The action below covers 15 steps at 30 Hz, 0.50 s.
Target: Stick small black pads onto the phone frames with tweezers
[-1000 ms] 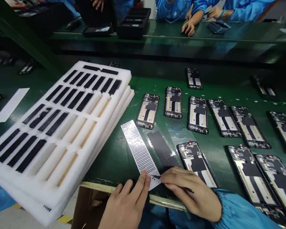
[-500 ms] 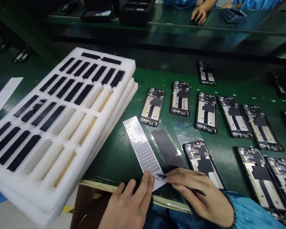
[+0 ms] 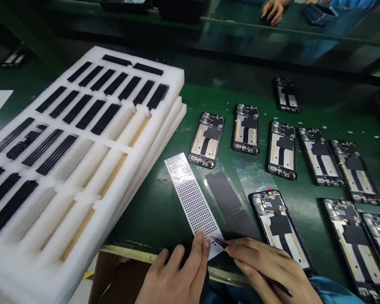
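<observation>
white and covered with black dots, the dotted sheet (image 3: 193, 198) lies aslant near the near edge of the green tabletop (image 3: 152, 207), its lower end between two hands. the left hand (image 3: 177, 270) has its fingers extended, two tips resting on that lower end and gripping nothing. the right hand (image 3: 269, 266) has its fingers closed around dark tweezers (image 3: 221, 242), whose point is at the dots just beside the left fingertips; i cannot tell whether it touches them. left of the sheet, stacked white foam trays (image 3: 174, 80) overhang the near edge, black parts (image 3: 148, 68) filling some slots. just right of the sheet lies a dark grey strip (image 3: 228, 198), and near the right hand an opened phone (image 3: 280, 223). farther back, more opened phones (image 3: 281, 150) spread rightward, with a lone phone (image 3: 287, 95) nearest the far edge. beyond, another person's hand (image 3: 274, 10) rests over a second tabletop (image 3: 240, 19).
</observation>
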Each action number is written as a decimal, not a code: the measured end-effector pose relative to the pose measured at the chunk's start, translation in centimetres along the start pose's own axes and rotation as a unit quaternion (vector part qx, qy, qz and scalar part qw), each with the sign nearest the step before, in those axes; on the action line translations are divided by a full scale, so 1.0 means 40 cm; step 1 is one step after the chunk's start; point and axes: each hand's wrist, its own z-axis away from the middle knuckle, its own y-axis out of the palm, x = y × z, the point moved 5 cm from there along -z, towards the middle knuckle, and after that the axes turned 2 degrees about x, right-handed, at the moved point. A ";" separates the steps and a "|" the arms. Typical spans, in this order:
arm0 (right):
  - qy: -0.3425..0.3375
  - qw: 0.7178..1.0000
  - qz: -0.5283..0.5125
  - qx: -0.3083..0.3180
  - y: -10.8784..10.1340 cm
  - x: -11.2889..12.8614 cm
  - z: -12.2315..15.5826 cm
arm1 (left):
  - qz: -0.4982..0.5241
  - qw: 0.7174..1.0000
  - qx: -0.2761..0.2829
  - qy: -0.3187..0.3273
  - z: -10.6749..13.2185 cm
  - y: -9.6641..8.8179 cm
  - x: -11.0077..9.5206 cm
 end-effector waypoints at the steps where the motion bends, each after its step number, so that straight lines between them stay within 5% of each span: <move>1: -0.001 1.000 0.004 -0.007 -0.002 0.003 -0.001 | 0.004 1.000 -0.001 -0.002 0.000 0.000 0.000; 10: 0.099 0.993 -0.032 0.050 -0.030 -0.027 -0.021 | -0.006 0.999 0.038 0.027 -0.002 -0.003 -0.001; 15: 0.068 0.996 -0.035 0.046 -0.013 -0.031 -0.015 | -0.007 0.997 0.064 0.035 -0.008 -0.007 0.002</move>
